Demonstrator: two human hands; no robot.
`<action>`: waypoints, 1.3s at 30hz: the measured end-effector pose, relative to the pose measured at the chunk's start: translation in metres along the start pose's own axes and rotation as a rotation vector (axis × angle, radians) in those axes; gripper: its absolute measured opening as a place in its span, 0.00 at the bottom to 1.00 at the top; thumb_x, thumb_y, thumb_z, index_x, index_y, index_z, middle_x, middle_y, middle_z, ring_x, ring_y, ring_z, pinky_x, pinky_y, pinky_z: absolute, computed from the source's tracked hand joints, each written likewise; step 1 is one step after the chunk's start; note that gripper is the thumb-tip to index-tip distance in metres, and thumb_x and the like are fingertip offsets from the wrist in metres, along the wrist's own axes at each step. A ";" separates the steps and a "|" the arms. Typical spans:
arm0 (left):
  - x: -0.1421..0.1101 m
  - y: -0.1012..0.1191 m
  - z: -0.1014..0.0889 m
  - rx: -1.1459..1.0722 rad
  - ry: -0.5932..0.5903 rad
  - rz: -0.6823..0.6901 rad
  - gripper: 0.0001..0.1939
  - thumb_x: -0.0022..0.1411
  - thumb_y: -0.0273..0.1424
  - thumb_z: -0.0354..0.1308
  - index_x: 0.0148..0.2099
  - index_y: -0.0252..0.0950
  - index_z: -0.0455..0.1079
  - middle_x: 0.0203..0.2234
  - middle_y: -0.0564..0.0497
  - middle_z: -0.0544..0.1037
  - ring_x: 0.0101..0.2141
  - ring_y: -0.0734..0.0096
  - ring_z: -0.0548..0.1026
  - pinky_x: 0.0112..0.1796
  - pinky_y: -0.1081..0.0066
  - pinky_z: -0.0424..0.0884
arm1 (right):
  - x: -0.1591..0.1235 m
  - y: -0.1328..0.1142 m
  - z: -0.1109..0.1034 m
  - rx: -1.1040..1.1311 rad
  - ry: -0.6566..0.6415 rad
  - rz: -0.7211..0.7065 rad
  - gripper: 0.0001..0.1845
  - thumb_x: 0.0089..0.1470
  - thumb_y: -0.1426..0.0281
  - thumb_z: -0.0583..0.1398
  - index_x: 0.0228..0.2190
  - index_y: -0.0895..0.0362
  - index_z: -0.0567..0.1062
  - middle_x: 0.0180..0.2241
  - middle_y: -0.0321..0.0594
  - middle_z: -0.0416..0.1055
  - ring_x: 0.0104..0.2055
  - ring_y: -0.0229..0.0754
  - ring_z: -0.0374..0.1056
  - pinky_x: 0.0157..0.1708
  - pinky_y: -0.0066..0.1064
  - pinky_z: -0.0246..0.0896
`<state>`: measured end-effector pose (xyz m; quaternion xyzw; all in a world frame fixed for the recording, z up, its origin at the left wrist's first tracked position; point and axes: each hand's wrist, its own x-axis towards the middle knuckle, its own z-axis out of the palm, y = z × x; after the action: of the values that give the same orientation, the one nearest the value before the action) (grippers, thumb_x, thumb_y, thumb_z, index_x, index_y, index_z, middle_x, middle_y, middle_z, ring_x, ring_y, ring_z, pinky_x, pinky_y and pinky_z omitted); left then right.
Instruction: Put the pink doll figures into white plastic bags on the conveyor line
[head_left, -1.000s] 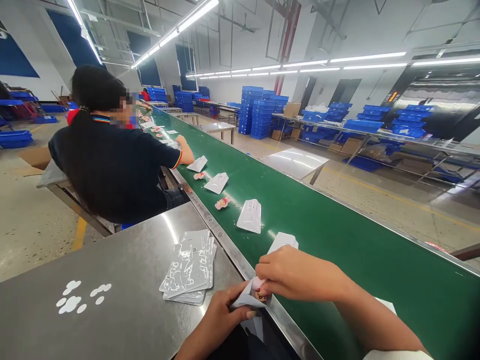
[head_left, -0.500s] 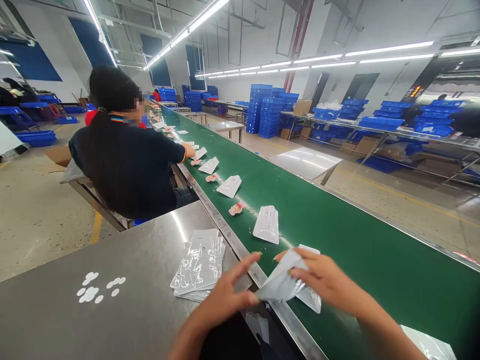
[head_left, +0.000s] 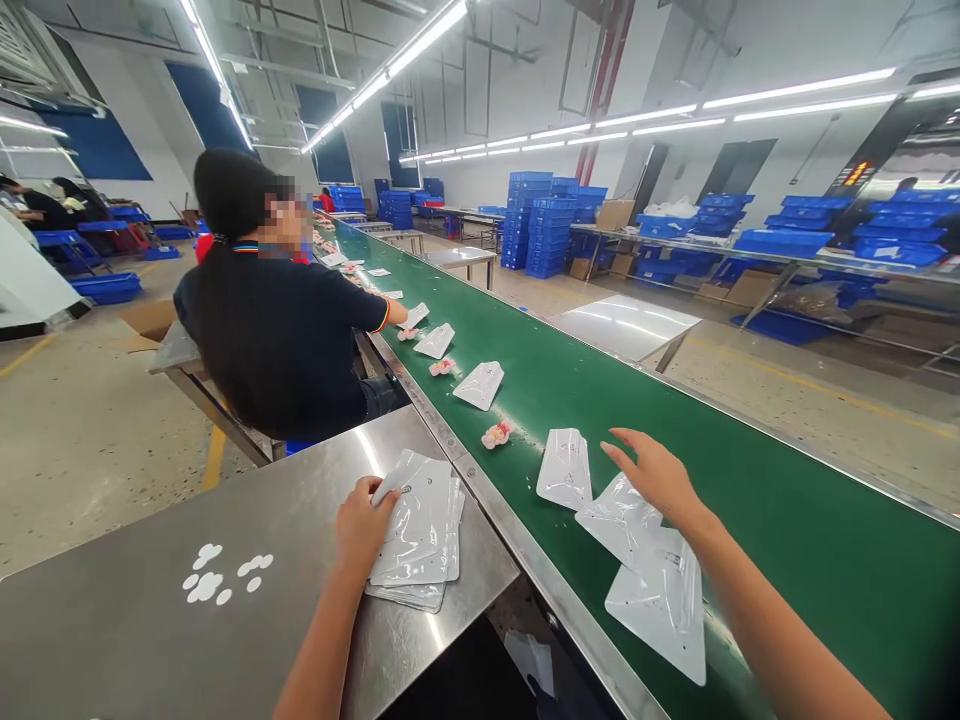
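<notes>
The left hand (head_left: 364, 525) has moved to a stack of flat silvery-white plastic pouches (head_left: 418, 572), pinching the top pouch (head_left: 417, 510); the emptied right hand (head_left: 663, 478) spreads just above loose pouches (head_left: 616, 520) on the smooth green belt (head_left: 559, 385).

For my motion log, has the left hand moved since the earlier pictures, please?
Yes: the left hand moved leftward over the steel table, from beside the metal rail to the pouch stack.

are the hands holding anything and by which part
Left hand: the top white pouch of the stack, by its left edge near the far corner. Right hand: nothing, open above the green conveyor belt.
</notes>
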<state>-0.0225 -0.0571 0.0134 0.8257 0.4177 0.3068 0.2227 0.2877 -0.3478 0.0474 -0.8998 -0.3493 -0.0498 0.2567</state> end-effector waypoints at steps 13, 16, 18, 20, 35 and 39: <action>-0.050 0.056 -0.033 -0.613 -0.293 -0.088 0.21 0.45 0.41 0.62 0.41 0.39 0.67 0.33 0.50 0.77 0.37 0.60 0.74 0.38 0.66 0.69 | -0.028 -0.207 0.049 0.377 -0.258 -1.035 0.14 0.60 0.63 0.51 0.35 0.55 0.74 0.31 0.37 0.71 0.36 0.38 0.66 0.35 0.27 0.58; -0.059 0.067 -0.030 -0.753 -0.493 -0.320 0.25 0.45 0.46 0.62 0.42 0.36 0.72 0.34 0.47 0.79 0.40 0.54 0.73 0.39 0.64 0.68 | -0.016 -0.193 0.044 0.516 -0.422 -0.921 0.13 0.58 0.61 0.53 0.35 0.54 0.74 0.30 0.35 0.71 0.34 0.36 0.67 0.32 0.25 0.58; -0.065 0.073 -0.022 -0.811 -0.476 -0.448 0.24 0.45 0.47 0.62 0.40 0.35 0.74 0.35 0.46 0.79 0.42 0.53 0.73 0.42 0.62 0.67 | 0.007 -0.169 0.041 0.557 -0.509 -0.589 0.14 0.58 0.58 0.53 0.39 0.53 0.72 0.29 0.34 0.72 0.31 0.36 0.67 0.29 0.24 0.58; -0.070 0.078 -0.010 -0.918 -0.429 -0.503 0.24 0.44 0.46 0.64 0.40 0.34 0.74 0.36 0.46 0.79 0.42 0.55 0.73 0.43 0.62 0.67 | 0.033 -0.137 0.041 0.460 -0.508 -0.139 0.16 0.59 0.58 0.51 0.39 0.54 0.71 0.26 0.35 0.71 0.28 0.36 0.67 0.26 0.24 0.57; -0.086 0.096 0.018 -0.741 -0.537 -0.288 0.15 0.42 0.38 0.66 0.27 0.31 0.70 0.21 0.52 0.72 0.25 0.71 0.67 0.28 0.73 0.64 | 0.009 -0.139 0.008 0.769 -0.473 -0.360 0.16 0.57 0.56 0.51 0.31 0.57 0.68 0.25 0.34 0.68 0.23 0.32 0.63 0.23 0.23 0.58; -0.092 0.102 0.019 -0.757 -0.609 -0.194 0.16 0.46 0.37 0.64 0.35 0.32 0.71 0.28 0.50 0.75 0.31 0.68 0.69 0.33 0.72 0.65 | -0.011 -0.144 -0.022 0.527 -0.619 -0.574 0.13 0.56 0.61 0.55 0.28 0.57 0.70 0.22 0.31 0.67 0.21 0.31 0.60 0.21 0.22 0.52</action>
<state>0.0045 -0.1913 0.0339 0.6963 0.2682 0.1598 0.6463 0.1871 -0.2758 0.1248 -0.6444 -0.6435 0.2408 0.3355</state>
